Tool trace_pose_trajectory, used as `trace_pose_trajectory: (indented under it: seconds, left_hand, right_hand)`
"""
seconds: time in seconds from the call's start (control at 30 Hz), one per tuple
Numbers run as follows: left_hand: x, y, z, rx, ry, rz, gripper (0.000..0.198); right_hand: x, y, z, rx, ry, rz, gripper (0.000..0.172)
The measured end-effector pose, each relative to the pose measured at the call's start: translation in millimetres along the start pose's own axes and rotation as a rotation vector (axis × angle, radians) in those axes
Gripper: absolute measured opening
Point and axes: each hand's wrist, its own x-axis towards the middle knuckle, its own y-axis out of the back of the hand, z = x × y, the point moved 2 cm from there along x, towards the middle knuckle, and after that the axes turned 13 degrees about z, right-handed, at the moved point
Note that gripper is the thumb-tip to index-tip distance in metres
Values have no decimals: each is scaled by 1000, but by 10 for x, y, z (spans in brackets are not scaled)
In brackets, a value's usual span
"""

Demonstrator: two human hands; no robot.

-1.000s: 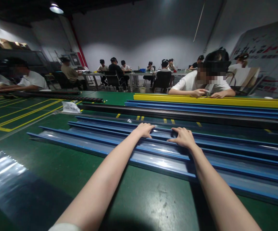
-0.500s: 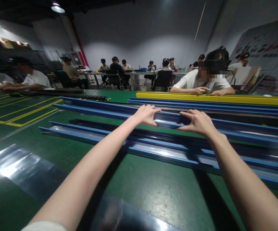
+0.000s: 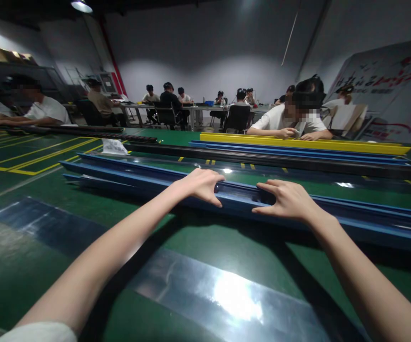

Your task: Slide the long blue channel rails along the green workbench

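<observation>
A long blue plastic channel (image 3: pixel 127 176) lies across the green table in front of me, stacked on another blue channel. My left hand (image 3: pixel 201 184) is curled over its near wall, fingers wrapped on the edge. My right hand (image 3: pixel 288 200) grips the same channel a little to the right, thumb below and fingers over the rim. Both arms reach forward from the bottom of the view.
Farther back lie a black rail (image 3: pixel 262 161), more blue channels (image 3: pixel 298 149) and a yellow channel (image 3: pixel 298 141). A person in a white shirt (image 3: pixel 287 124) works at the far side. A clear film sheet (image 3: pixel 223 294) lies near me. Other people sit at the left and at distant tables.
Both hands lifted the upper blue channel off the stack, then brought it down toward me onto the nearest channel. The hands have stayed closed on it throughout.
</observation>
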Motion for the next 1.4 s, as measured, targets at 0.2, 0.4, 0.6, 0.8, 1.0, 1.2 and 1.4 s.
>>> trace_pose_trajectory:
  seconds: [0.2,0.4,0.6,0.8,1.0,1.2,1.4]
  left_hand:
    - [-281,-76,197,7,-43,-40,72]
    - [-490,-242,306,-2,-40,-58,74]
    - [-634,-398,319,-20,-45,-100,79]
    - [-707,-507,289,-40,7,-91,83]
    - [-738,-543,329,-63,9,-81,82]
    - [-645,-498,622,-135,-109,28,75]
    - [-333,-554,1139,-156,-229,82,76]
  right_hand:
    - [-243,-12,-207,6,37,-33,73]
    - [-422,-54,-370,25,30,-83,73]
    - [-570,-154,-544,74,-14,-120,72]
    - [-651,-221,-641,68,-90,-138,73]
    - [-743,-195,-678,109,-173,-109,72]
    - [-1088,-83,-287,206,-277,-60,68]
    - [-1418,-154,74,208,-405,-73,69]
